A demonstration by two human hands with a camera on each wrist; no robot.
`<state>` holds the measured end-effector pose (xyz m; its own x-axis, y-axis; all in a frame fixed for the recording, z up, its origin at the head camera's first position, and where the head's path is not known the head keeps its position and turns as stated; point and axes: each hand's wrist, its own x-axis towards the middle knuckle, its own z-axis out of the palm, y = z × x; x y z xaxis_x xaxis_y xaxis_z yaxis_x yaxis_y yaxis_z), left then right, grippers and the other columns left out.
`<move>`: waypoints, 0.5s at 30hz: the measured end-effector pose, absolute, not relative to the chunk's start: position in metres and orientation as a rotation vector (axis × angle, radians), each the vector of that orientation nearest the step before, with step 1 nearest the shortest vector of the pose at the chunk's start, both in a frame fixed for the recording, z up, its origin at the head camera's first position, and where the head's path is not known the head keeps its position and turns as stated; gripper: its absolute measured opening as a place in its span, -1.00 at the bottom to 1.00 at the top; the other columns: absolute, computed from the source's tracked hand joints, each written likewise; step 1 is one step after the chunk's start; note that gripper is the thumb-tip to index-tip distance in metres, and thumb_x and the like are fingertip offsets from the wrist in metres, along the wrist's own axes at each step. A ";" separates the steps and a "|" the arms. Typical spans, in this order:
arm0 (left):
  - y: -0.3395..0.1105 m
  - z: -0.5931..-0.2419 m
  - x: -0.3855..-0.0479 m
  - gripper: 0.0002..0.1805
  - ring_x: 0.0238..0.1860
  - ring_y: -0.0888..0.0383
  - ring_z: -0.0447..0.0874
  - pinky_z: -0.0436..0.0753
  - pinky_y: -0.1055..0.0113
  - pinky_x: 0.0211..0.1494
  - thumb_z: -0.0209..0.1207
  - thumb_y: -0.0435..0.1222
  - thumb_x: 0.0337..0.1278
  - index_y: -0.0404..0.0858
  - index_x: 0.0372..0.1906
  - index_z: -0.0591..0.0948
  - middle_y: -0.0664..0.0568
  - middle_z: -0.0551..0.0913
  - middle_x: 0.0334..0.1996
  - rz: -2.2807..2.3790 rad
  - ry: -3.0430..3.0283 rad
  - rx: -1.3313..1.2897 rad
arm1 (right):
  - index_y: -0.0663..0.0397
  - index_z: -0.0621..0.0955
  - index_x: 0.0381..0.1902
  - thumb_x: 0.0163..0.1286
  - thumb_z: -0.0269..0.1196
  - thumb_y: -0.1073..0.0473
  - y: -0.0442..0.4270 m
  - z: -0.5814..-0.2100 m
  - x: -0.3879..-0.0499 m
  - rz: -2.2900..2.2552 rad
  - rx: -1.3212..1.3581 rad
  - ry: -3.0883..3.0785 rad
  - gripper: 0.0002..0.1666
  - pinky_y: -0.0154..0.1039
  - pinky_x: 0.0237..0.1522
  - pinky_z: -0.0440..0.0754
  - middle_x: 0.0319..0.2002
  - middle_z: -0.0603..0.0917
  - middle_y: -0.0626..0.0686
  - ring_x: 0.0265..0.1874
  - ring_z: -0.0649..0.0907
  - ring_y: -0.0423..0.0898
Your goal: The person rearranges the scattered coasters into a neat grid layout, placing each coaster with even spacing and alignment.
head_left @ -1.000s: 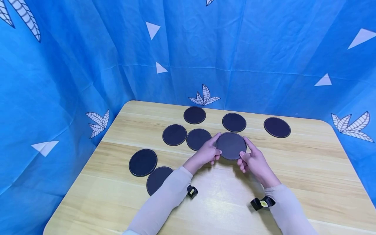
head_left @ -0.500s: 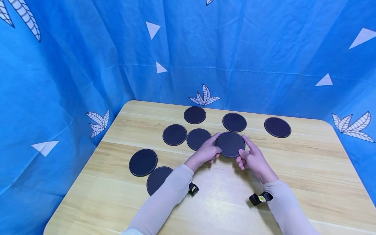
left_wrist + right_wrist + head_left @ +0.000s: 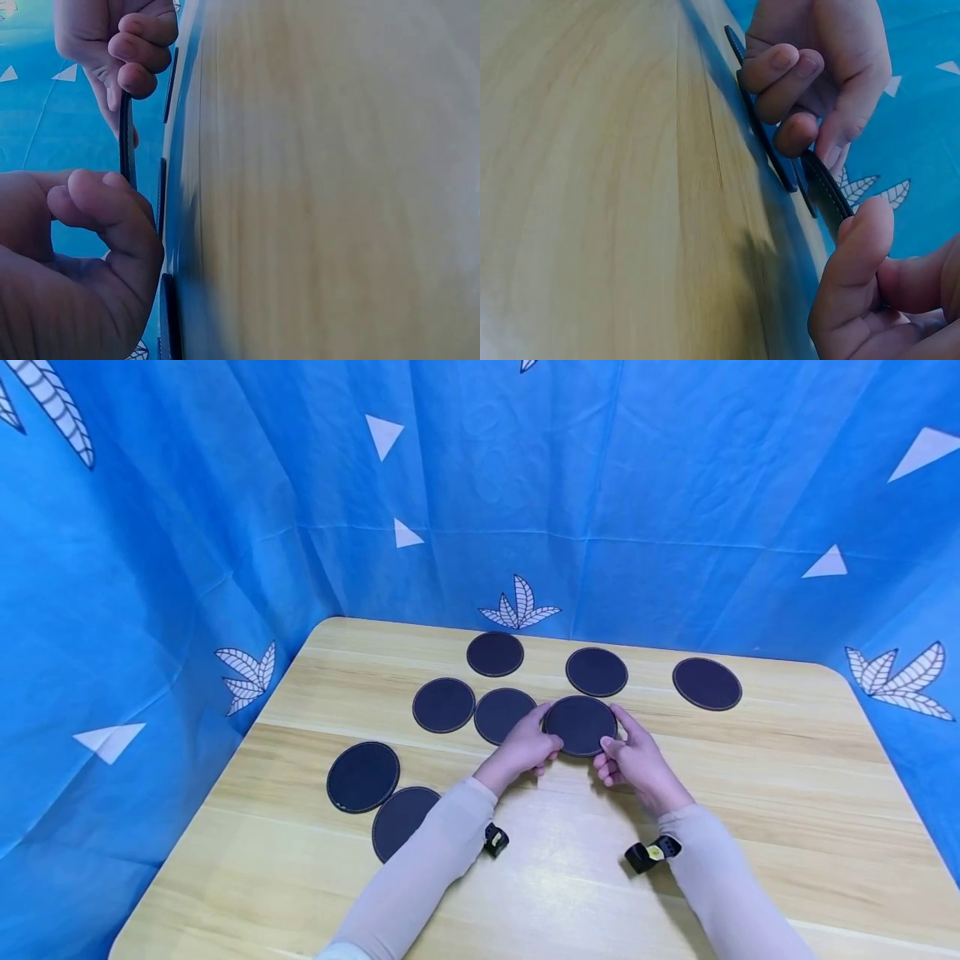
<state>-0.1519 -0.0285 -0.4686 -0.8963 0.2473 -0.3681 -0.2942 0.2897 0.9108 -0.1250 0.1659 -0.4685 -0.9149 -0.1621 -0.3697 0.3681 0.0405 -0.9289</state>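
Observation:
A round black coaster point(image 3: 581, 726) with a stitched rim is pinched at its left edge by my left hand point(image 3: 527, 745) and at its right edge by my right hand point(image 3: 637, 762). Both wrist views show it edge-on, raised off the tabletop: the coaster point(image 3: 127, 142) spans between the two hands in the left one, and the coaster point(image 3: 829, 191) hangs between thumbs and fingers in the right one. Just left of my left fingers lies another coaster point(image 3: 501, 716), and behind the held one lies a further coaster point(image 3: 597, 672).
On the wooden table point(image 3: 787, 827) lie more black coasters: one at the back point(image 3: 495, 654), one at back right point(image 3: 707, 684), one left of centre point(image 3: 443, 705), and two at front left point(image 3: 363, 777), point(image 3: 403, 818), the nearer partly under my left sleeve. A blue curtain point(image 3: 480, 485) hangs behind.
The held coaster has moved slightly left and tilted flatter. My right hand has shifted left with it, while my left hand has barely moved. The coasters on the table lie as before.

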 end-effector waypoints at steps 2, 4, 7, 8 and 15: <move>-0.029 -0.468 -0.152 -0.09 -0.76 0.19 0.30 0.40 0.42 -0.73 0.15 -0.53 0.12 -0.18 0.60 0.14 -0.03 0.49 -0.66 1.616 2.152 -0.042 | -0.14 -0.19 0.66 0.60 -0.11 0.36 0.164 -0.469 -0.126 -1.929 0.226 1.945 -0.15 -0.28 -0.55 0.60 -0.53 0.61 0.11 -0.63 0.58 -0.13; -0.029 -0.467 -0.153 -0.09 -0.74 0.19 0.34 0.42 0.43 -0.73 0.16 -0.52 0.11 -0.19 0.60 0.15 -0.04 0.52 -0.64 1.593 2.170 -0.049 | -0.14 -0.19 0.66 0.60 -0.11 0.37 0.163 -0.468 -0.128 -1.924 0.238 1.943 -0.15 -0.28 -0.56 0.61 -0.53 0.62 0.12 -0.63 0.58 -0.12; -0.029 -0.467 -0.153 -0.09 -0.70 0.17 0.38 0.43 0.43 -0.73 0.18 -0.52 0.11 -0.19 0.60 0.15 -0.06 0.56 -0.61 1.568 2.185 -0.055 | -0.14 -0.20 0.66 0.61 -0.12 0.36 0.162 -0.469 -0.130 -1.915 0.257 1.942 -0.15 -0.27 -0.56 0.61 -0.53 0.62 0.12 -0.63 0.59 -0.12; -0.029 -0.467 -0.154 -0.10 -0.69 0.17 0.39 0.43 0.42 -0.73 0.18 -0.51 0.12 -0.19 0.60 0.14 -0.07 0.56 -0.60 1.563 2.183 -0.057 | -0.14 -0.20 0.66 0.61 -0.12 0.37 0.162 -0.470 -0.131 -1.911 0.259 1.946 -0.15 -0.27 -0.56 0.62 -0.53 0.63 0.13 -0.64 0.59 -0.12; -0.029 -0.470 -0.155 -0.14 -0.68 0.17 0.39 0.42 0.42 -0.72 0.15 -0.48 0.20 -0.21 0.60 0.13 -0.04 0.54 -0.60 1.551 2.178 -0.063 | -0.15 -0.19 0.66 0.61 -0.09 0.37 0.159 -0.475 -0.136 -1.880 0.292 1.943 -0.13 -0.24 -0.58 0.64 -0.53 0.65 0.13 -0.65 0.61 -0.11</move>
